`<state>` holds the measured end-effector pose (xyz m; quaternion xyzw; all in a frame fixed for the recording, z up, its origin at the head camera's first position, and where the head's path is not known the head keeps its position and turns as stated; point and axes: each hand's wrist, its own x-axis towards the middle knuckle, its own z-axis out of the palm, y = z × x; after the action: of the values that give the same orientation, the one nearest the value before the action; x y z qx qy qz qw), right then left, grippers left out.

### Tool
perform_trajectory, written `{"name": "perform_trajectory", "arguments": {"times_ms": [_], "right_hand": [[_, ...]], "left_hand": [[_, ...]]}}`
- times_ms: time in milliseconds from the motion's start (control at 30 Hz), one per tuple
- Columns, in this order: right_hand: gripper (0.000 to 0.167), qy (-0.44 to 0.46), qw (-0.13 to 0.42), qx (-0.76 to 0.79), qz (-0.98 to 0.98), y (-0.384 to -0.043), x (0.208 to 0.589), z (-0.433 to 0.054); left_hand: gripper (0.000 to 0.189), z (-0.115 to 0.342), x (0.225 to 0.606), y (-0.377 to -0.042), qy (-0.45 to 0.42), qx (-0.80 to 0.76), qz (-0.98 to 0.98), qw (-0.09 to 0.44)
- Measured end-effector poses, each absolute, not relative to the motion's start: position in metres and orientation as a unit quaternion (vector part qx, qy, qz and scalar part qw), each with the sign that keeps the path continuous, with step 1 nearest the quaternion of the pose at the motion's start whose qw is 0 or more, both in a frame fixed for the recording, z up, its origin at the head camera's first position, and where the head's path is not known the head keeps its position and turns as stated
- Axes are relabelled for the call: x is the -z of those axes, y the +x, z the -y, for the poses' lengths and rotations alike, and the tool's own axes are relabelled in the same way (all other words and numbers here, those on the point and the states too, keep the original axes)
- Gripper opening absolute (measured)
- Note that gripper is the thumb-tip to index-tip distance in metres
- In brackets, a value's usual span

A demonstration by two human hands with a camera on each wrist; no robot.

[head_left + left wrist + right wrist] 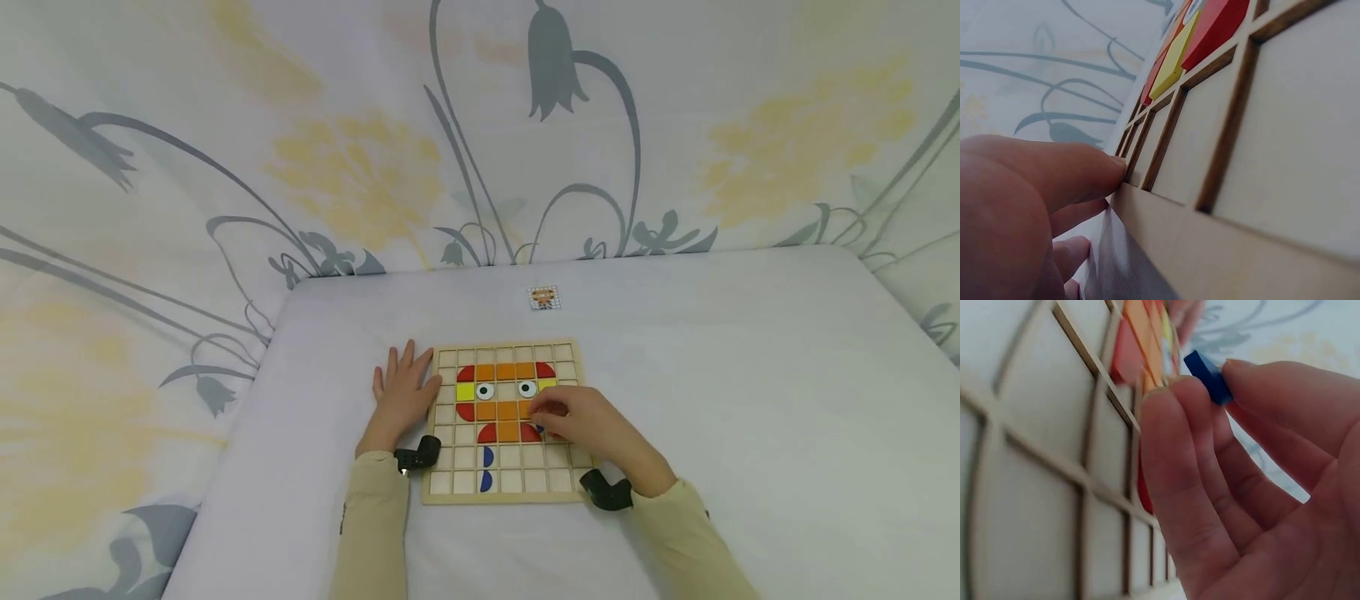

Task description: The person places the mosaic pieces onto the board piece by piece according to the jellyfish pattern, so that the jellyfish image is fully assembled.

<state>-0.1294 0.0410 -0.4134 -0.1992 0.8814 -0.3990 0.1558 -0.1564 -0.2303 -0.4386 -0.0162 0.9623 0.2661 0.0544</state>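
Observation:
A wooden grid board lies on the white surface. My right hand is over its right half and pinches a small blue block between thumb and fingertips; its full shape is partly hidden. On the board's left edge rests my left hand, fingers spread, thumb touching the frame. Set in the grid are orange squares, red rounded pieces, a yellow square and two white eye pieces. Lower down sit two blue half-round pieces, an upper one and a lower one.
A small picture card with a gridded figure lies beyond the board. Floral fabric rises behind the white surface. Each wrist bears a black camera, the left camera and the right camera both near the board's sides.

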Motion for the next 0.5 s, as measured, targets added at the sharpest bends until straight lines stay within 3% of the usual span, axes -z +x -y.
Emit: {"name": "perform_trajectory", "arguments": {"times_ms": [500], "right_hand": [[0.004,-0.255,0.144,0.371,-0.881,-0.122,0.419,-0.020]], "left_hand": [[0.053,0.236,0.441,-0.159,-0.019,-0.263,-0.962,0.064]]}}
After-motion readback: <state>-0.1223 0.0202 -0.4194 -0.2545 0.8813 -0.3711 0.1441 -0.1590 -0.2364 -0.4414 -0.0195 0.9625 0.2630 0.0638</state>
